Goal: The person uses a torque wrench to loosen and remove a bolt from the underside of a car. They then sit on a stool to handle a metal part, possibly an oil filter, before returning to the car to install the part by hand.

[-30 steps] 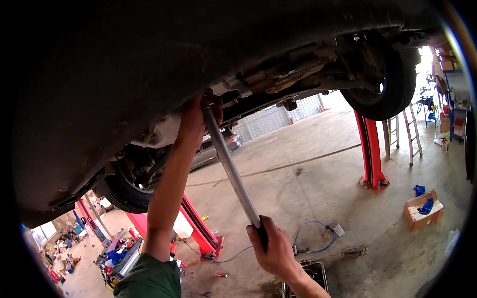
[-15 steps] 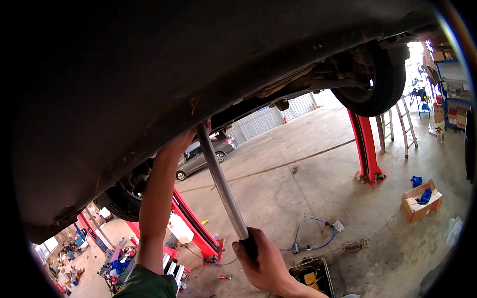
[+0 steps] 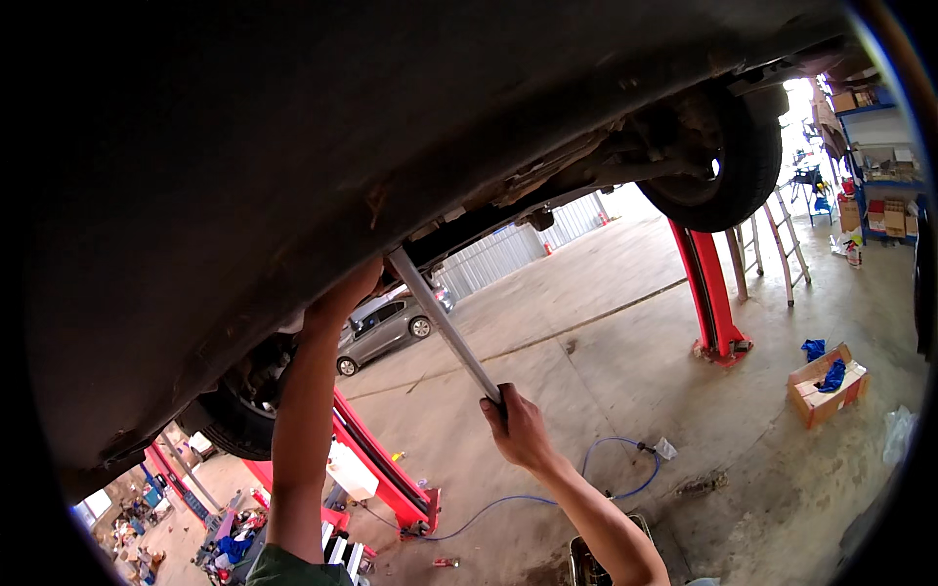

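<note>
My right hand (image 3: 518, 425) is wrapped round the lower end of a long grey metal bar (image 3: 445, 322). The bar slants up to the left, and its top disappears behind the dark underside edge (image 3: 293, 283) of a raised car. Beside that top end my left hand (image 3: 357, 283) reaches up against the underside. Its fingers are hidden there, so its grip does not show. What the bar's top end meets is out of sight too.
Wheels hang at the car's right (image 3: 723, 166) and left (image 3: 234, 415). Red lift posts (image 3: 708, 293) stand below. A blue hose (image 3: 586, 459), an open cardboard box (image 3: 829, 391) and a tray (image 3: 640, 527) lie on the floor. A grey car (image 3: 386, 332) is parked beyond.
My right hand has moved up and away from me, and the bar's lower end has swung up with it. My left hand stays at the bar's top, its fingers now more hidden.
</note>
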`<state>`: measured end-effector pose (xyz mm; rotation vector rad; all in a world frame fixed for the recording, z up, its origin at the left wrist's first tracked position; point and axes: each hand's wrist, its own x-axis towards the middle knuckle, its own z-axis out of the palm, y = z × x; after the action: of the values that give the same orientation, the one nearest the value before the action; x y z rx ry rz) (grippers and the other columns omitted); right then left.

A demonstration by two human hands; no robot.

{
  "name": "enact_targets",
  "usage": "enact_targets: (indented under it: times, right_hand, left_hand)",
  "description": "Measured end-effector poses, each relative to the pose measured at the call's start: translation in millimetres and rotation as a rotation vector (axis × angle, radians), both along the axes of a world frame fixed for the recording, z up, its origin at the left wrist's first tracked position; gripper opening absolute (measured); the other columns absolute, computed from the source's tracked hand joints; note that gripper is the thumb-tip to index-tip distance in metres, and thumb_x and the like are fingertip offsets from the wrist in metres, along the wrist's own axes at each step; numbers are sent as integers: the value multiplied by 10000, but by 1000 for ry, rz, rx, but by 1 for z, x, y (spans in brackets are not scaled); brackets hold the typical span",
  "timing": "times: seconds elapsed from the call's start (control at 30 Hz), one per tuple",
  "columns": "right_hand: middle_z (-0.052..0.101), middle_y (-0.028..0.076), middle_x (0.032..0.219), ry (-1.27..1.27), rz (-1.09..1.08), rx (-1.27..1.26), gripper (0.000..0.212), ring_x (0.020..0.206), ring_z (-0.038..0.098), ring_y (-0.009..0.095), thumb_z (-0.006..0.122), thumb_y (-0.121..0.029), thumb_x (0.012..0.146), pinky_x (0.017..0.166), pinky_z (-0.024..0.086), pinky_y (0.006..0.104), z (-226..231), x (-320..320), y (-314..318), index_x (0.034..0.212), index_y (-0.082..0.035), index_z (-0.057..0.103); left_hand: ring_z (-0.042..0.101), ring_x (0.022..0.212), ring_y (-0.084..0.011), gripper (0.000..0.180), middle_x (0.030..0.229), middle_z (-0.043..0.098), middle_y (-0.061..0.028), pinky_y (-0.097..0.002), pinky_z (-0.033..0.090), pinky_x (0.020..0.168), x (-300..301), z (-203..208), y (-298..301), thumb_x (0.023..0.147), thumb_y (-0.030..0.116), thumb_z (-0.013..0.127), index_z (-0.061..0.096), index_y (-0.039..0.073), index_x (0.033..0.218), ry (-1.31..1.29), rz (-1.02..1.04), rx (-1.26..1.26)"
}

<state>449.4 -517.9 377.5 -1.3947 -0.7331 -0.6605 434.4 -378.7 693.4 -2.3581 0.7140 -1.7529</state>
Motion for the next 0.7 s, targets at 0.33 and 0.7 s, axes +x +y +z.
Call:
enact_targets:
  times: [0.33, 0.7]
  right_hand:
    - [601, 233, 797, -64, -2, 28, 311, 775, 584, 454, 518, -316, 978, 664, 437, 527, 36, 81, 42, 934, -15, 454]
    - [611, 272, 876, -140, -131, 80, 325, 847, 589, 483, 514, -326, 973, 730, 465, 555, 98, 163, 73, 952, -2, 499]
  left_hand:
    - [539, 352, -189, 685, 464, 582, -110, -313, 439, 392, -16, -5, -17, 1011, 491, 388, 562, -5, 571, -253, 52, 240]
    - [659, 557, -255, 678, 500, 606, -103, -370, 519, 621, -41, -17, -60, 1011, 503, 353, 648, 11, 651, -246, 332, 167]
